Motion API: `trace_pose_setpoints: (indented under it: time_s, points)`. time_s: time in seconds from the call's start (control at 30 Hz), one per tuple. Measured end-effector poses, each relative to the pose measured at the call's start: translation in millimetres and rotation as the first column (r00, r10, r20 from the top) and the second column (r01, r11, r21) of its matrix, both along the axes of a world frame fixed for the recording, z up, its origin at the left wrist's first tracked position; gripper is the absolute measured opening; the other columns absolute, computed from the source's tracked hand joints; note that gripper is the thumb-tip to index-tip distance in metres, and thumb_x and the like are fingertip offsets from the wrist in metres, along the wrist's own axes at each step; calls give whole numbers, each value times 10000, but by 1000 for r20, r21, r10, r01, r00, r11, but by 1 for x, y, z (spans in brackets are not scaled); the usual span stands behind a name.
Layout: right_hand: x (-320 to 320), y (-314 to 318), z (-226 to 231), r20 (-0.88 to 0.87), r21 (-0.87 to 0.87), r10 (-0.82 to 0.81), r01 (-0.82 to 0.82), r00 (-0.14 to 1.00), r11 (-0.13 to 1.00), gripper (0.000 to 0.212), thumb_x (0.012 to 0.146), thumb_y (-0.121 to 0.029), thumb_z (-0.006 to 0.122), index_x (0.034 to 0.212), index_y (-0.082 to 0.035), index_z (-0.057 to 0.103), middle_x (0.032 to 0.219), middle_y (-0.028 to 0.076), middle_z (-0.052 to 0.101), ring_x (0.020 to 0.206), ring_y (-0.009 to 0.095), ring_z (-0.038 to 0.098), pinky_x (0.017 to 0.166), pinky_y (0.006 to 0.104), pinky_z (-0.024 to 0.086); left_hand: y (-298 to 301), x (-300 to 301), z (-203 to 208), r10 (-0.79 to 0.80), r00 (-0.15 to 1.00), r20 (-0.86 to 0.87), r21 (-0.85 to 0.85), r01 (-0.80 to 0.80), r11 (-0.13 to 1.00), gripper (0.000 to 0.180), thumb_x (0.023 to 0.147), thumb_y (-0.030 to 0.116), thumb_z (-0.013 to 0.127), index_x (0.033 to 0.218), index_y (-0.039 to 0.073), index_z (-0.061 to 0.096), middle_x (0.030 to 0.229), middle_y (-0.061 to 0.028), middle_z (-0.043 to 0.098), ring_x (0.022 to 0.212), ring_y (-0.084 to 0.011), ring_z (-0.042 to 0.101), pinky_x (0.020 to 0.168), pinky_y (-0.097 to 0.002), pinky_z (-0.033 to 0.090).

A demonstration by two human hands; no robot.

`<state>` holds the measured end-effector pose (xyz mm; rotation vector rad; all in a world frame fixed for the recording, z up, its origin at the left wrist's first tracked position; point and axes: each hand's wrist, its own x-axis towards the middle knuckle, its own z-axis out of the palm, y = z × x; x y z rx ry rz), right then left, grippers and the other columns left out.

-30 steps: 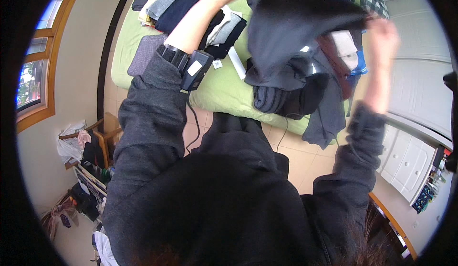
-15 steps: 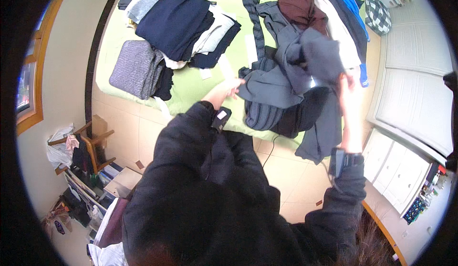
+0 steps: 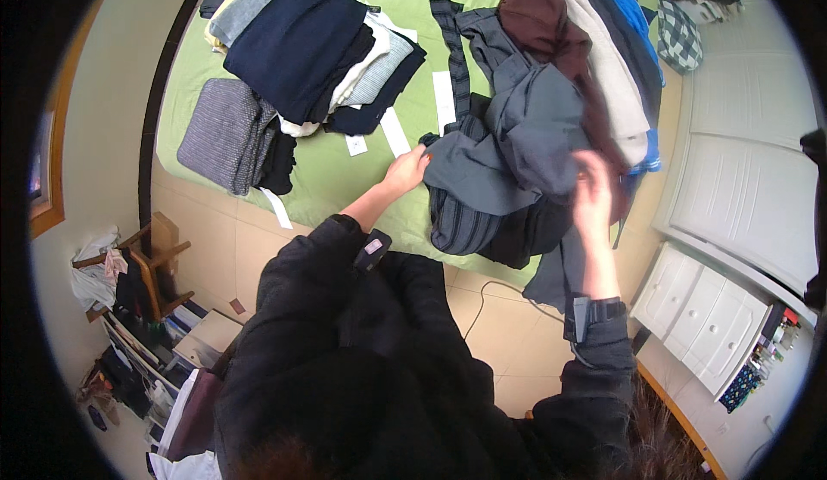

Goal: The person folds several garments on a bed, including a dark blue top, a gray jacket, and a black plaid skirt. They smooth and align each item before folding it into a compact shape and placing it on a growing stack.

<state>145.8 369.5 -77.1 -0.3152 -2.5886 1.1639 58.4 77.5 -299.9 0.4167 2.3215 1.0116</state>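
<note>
A crumpled grey garment point(image 3: 536, 122) lies over a heap of dark clothes on the green-covered bed point(image 3: 405, 217), and part of it hangs past the near edge. At its left end, my left hand point(image 3: 407, 172) is closed on the cloth. My right hand point(image 3: 594, 196) is at the garment's right side, fingers apart and slightly blurred, with no cloth visibly gripped. Beneath the grey cloth, a dark striped garment point(image 3: 463, 221) bulges out toward me. A dark striped strip of fabric point(image 3: 450, 45) stretches away behind the heap.
Folded clothes point(image 3: 297, 45) are stacked at the bed's left, beside a folded grey knit point(image 3: 226, 131). White paper strips point(image 3: 443, 101) lie mid-bed. Maroon cloth point(image 3: 538, 15) and a beige garment point(image 3: 603, 66) lie to the right. A thin cable point(image 3: 482, 295) crosses the tiled floor.
My right hand has come down and left, toward me, and the raised part of the grey garment now lies on the heap. My left hand has closed on the garment's left end.
</note>
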Motion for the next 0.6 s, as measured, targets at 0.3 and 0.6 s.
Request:
trace_pose_setpoints:
  time_s: [0.3, 0.6]
  points:
    - [-8, -95, 20, 258, 26, 237, -252, 937, 967, 273, 739, -91, 641, 996, -2, 623, 909, 153, 548, 894, 318, 565, 799, 369, 458, 50, -39, 236, -77, 799, 597, 527, -318, 788, 228, 893, 216, 576, 949, -2, 538, 759, -57, 576, 705, -99, 555, 602, -296, 460]
    - [-24, -63, 62, 148, -630, 147, -22, 978, 777, 156, 926, -102, 523, 994, 10, 608, 855, -51, 587, 776, 46, 490, 732, 202, 404, 28, -56, 280, -159, 913, 376, 765, -208, 610, 387, 908, 250, 555, 1213, 34, 457, 1126, -75, 555, 1090, -164, 530, 958, -314, 408]
